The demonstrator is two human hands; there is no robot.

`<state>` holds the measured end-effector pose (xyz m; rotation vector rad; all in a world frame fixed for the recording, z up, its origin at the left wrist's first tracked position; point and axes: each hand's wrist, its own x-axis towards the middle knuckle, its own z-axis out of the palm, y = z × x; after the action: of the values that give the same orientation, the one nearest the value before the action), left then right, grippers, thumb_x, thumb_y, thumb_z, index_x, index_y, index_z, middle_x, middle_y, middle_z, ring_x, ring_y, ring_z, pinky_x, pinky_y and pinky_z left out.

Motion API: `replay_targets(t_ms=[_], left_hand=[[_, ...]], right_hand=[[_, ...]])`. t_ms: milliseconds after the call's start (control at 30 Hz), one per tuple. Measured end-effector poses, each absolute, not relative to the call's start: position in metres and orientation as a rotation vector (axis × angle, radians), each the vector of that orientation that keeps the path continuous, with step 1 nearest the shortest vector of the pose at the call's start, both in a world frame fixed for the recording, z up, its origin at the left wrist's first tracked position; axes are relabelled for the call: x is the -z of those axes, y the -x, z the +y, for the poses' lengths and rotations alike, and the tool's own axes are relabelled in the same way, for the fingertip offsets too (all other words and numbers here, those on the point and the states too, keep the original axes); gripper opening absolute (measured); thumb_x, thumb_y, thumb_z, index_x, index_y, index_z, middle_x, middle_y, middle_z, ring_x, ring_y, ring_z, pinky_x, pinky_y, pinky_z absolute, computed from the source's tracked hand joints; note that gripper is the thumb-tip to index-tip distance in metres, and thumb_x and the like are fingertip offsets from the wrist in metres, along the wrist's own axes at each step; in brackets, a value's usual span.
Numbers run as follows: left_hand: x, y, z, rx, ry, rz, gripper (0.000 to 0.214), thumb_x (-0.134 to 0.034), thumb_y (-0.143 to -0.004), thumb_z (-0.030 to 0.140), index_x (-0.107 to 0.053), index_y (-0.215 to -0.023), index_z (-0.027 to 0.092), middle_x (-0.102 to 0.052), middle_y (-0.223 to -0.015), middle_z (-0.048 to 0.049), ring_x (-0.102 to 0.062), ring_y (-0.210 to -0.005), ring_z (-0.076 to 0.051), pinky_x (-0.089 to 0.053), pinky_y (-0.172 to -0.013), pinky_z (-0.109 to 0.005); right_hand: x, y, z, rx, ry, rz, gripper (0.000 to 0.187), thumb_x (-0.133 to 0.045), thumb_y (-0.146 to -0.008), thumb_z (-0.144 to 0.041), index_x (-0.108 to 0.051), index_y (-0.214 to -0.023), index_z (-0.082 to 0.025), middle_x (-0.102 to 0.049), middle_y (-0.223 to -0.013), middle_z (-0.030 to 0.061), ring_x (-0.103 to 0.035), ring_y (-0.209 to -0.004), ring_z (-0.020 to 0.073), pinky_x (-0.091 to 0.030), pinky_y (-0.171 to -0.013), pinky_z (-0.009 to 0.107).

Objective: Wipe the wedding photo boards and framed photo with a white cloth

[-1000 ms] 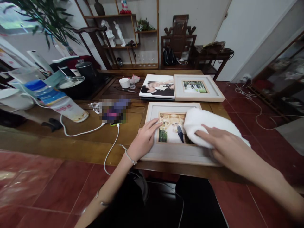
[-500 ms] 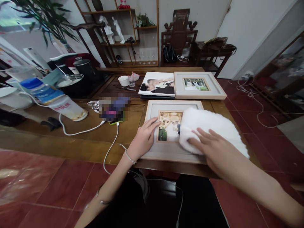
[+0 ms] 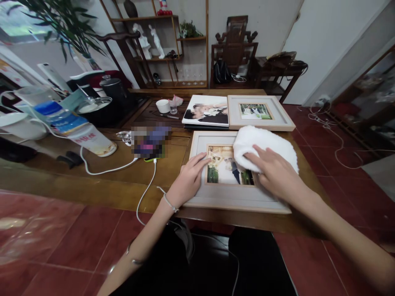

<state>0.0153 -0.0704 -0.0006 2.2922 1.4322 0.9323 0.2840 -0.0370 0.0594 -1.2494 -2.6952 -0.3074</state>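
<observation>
A white cloth under the right hand covers the upper right of the near picture frame and part of its photo. The left hand hides some of the frame's left edge. Pixelation masks an object on the surface. The picture's edges crop a leafy plant and white vessel.

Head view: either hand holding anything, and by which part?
The right hand presses the fluffy white cloth at its near side; any grip is hidden. The left hand rests on the pale rectangular wooden frame at its left side, not gripping.
</observation>
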Motion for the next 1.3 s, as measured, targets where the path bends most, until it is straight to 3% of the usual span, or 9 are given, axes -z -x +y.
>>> replay_targets(t_ms=[167, 300, 467, 633, 733, 867, 967, 1200, 1300], left_hand=[[0.000, -0.015, -0.070, -0.949, -2.290, 1.410, 0.040, -0.038, -0.094, 0.007, -0.053, -0.130, 0.017, -0.049, -0.142, -0.0150, -0.043, -0.135, -0.024, -0.040, -0.109, -0.052], [0.001, -0.015, -0.069, -0.982, -2.287, 1.408, 0.039, -0.038, -0.095, 0.008, -0.054, -0.130, 0.018, -0.050, -0.142, -0.0139, -0.045, -0.134, -0.024, -0.041, -0.109, -0.052], [0.003, -0.015, -0.068, -1.039, -2.296, 1.392, 0.038, -0.039, -0.095, 0.009, -0.056, -0.128, 0.019, -0.053, -0.139, -0.0123, -0.046, -0.133, -0.023, -0.040, -0.111, -0.051], [0.003, -0.014, -0.068, -1.015, -2.303, 1.399, 0.038, -0.039, -0.095, 0.009, -0.056, -0.128, 0.016, -0.053, -0.139, -0.0139, -0.046, -0.133, -0.023, -0.038, -0.112, -0.048], [0.003, -0.014, -0.068, -0.995, -2.308, 1.399, 0.039, -0.039, -0.095, 0.009, -0.055, -0.129, 0.016, -0.052, -0.140, -0.0142, -0.045, -0.134, -0.023, -0.039, -0.111, -0.049], [0.002, -0.014, -0.069, -0.967, -2.298, 1.402, 0.040, -0.038, -0.095, 0.008, -0.053, -0.131, 0.019, -0.049, -0.142, -0.0139, -0.044, -0.135, -0.024, -0.040, -0.109, -0.052], [0.002, -0.013, -0.069, -0.963, -2.293, 1.403, 0.041, -0.038, -0.095, 0.008, -0.052, -0.132, 0.019, -0.049, -0.143, -0.0136, -0.043, -0.135, -0.024, -0.040, -0.109, -0.053], [0.004, -0.012, -0.067, -1.008, -2.289, 1.392, 0.041, -0.039, -0.095, 0.009, -0.052, -0.132, 0.019, -0.050, -0.142, -0.0128, -0.044, -0.135, -0.023, -0.039, -0.111, -0.051], [0.004, -0.013, -0.067, -1.002, -2.287, 1.402, 0.040, -0.039, -0.095, 0.009, -0.053, -0.131, 0.020, -0.051, -0.142, -0.0122, -0.044, -0.135, -0.024, -0.039, -0.111, -0.051]], right_hand=[[-0.052, -0.271, 0.001, 0.385, 1.351, -2.685, 0.063, -0.040, -0.071, 0.003, -0.049, -0.132, -0.010, -0.056, -0.134, 0.0208, -0.038, -0.136, 0.0335, -0.034, -0.108, 0.053], [-0.058, -0.265, -0.021, 0.312, 1.241, -2.843, 0.061, -0.042, -0.068, 0.004, -0.056, -0.125, -0.011, -0.053, -0.138, 0.0196, -0.042, -0.133, 0.0354, -0.036, -0.105, 0.057], [-0.079, -0.278, -0.092, 0.175, 0.940, -2.956, 0.064, -0.045, -0.061, 0.000, -0.062, -0.120, -0.019, -0.064, -0.126, 0.0121, -0.060, -0.114, 0.0317, -0.054, -0.088, 0.045], [-0.087, -0.287, -0.116, 0.048, 0.857, -2.860, 0.068, -0.046, -0.061, -0.001, -0.060, -0.122, -0.030, -0.065, -0.125, 0.0018, -0.063, -0.112, 0.0246, -0.057, -0.083, 0.036], [-0.080, -0.282, -0.084, 0.023, 1.064, -2.895, 0.066, -0.044, -0.066, 0.001, -0.060, -0.124, -0.026, -0.064, -0.127, 0.0079, -0.060, -0.116, 0.0281, -0.055, -0.086, 0.040], [-0.063, -0.276, -0.022, 0.196, 1.300, -2.743, 0.066, -0.040, -0.070, 0.003, -0.051, -0.131, -0.017, -0.052, -0.139, 0.0163, -0.049, -0.128, 0.0305, -0.042, -0.102, 0.050], [-0.054, -0.270, 0.004, 0.321, 1.315, -2.645, 0.065, -0.039, -0.070, 0.003, -0.047, -0.132, -0.014, -0.059, -0.130, 0.0162, -0.040, -0.135, 0.0293, -0.035, -0.107, 0.052], [-0.071, -0.258, -0.056, 0.104, 1.152, -2.942, 0.065, -0.044, -0.065, 0.006, -0.058, -0.125, -0.015, -0.055, -0.137, 0.0163, -0.045, -0.130, 0.0345, -0.041, -0.103, 0.053], [-0.085, -0.262, -0.102, -0.093, 0.973, -3.031, 0.070, -0.049, -0.060, 0.003, -0.058, -0.125, -0.022, -0.057, -0.136, 0.0125, -0.055, -0.121, 0.0335, -0.049, -0.096, 0.050]])
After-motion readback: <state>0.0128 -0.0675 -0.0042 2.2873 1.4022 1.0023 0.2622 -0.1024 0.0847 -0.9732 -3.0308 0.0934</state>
